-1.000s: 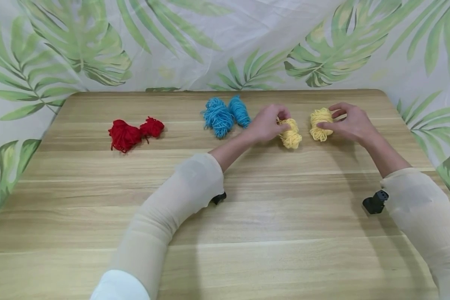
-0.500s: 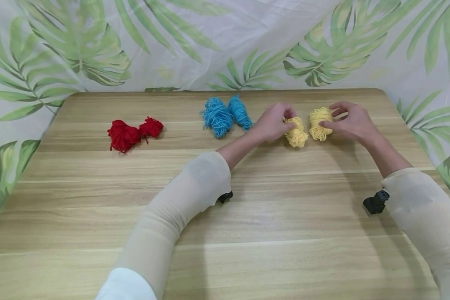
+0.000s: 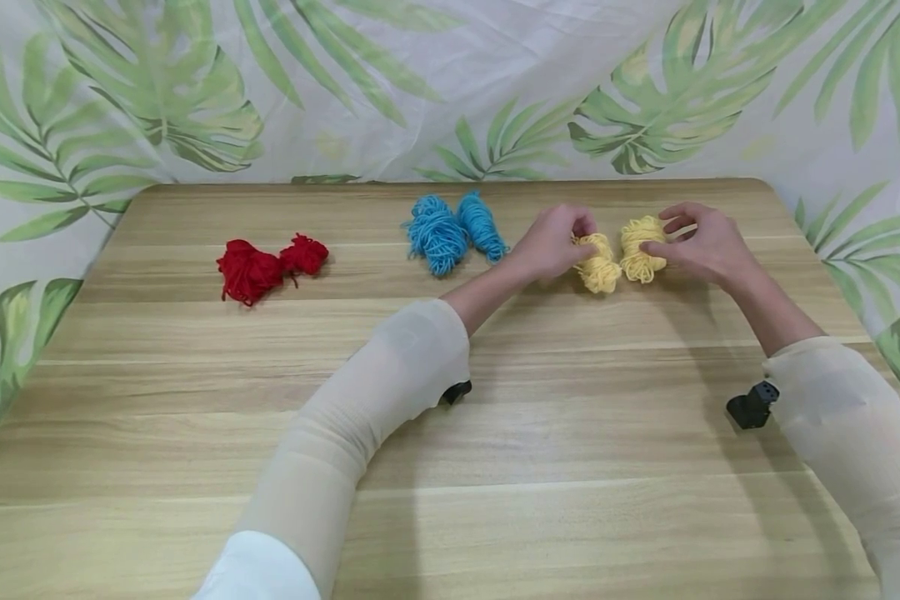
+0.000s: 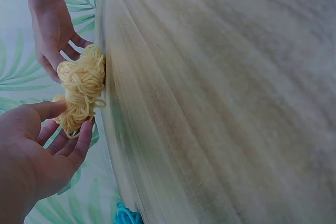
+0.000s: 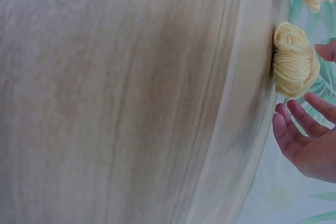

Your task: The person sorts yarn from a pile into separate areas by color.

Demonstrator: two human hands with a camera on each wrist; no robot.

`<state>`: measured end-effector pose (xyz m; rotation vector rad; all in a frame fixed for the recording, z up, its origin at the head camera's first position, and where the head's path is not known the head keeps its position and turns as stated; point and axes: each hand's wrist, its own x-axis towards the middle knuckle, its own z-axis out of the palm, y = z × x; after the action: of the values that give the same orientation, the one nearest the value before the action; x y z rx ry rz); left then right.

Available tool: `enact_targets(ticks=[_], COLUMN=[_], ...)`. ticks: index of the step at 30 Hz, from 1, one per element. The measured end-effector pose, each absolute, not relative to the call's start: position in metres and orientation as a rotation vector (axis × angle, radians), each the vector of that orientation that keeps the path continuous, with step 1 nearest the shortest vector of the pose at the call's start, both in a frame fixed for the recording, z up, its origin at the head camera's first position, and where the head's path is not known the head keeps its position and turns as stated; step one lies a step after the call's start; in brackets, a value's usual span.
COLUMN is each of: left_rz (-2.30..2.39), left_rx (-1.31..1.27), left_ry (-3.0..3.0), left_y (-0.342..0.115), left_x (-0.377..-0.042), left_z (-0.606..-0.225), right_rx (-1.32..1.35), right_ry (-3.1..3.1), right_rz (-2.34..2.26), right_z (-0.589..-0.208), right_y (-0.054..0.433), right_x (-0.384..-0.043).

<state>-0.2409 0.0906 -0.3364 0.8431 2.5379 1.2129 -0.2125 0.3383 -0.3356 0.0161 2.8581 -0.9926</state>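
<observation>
A bundle of yellow yarn (image 3: 600, 268) is pinched between the thumb and fingers of my left hand (image 3: 553, 243), on the right part of the table. Close beside it, a thin gap to the right, lies a second yellow yarn bundle (image 3: 641, 237). My right hand (image 3: 708, 243) is at that bundle's right side, with its thumb and fingers spread loosely about it. In the right wrist view, the fingers (image 5: 312, 124) are relaxed and do not close round this yellow bundle (image 5: 294, 64). The left wrist view shows the left thumb and fingers on the gripped yarn (image 4: 76, 114).
Two blue yarn bundles (image 3: 437, 235) lie side by side left of my left hand, near the table's back edge. Further left are two red yarn bundles (image 3: 249, 271), touching. The wooden table (image 3: 540, 433) ends at a leaf-patterned cloth (image 3: 495, 75) behind.
My left hand has moved a little to the right with its yellow yarn, narrowing the gap to the other yellow bundle. The right hand has stayed almost still.
</observation>
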Motion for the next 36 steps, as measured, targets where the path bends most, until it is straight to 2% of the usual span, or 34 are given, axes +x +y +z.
enact_targets(ticks=[18,36], left_rz=[1.198,1.196], left_rx=[0.741,0.743], left_ry=[2.61,2.613], left_y=[0.096,0.108], left_x=[-0.248,-0.253], left_z=[-0.342,-0.347], right_rx=[0.002,0.059], right_ry=[2.807,2.739], right_rz=[-0.973,-1.002], right_z=[-0.336,-0.333], right_y=[0.336,0.338], right_x=[-0.213,-0.212])
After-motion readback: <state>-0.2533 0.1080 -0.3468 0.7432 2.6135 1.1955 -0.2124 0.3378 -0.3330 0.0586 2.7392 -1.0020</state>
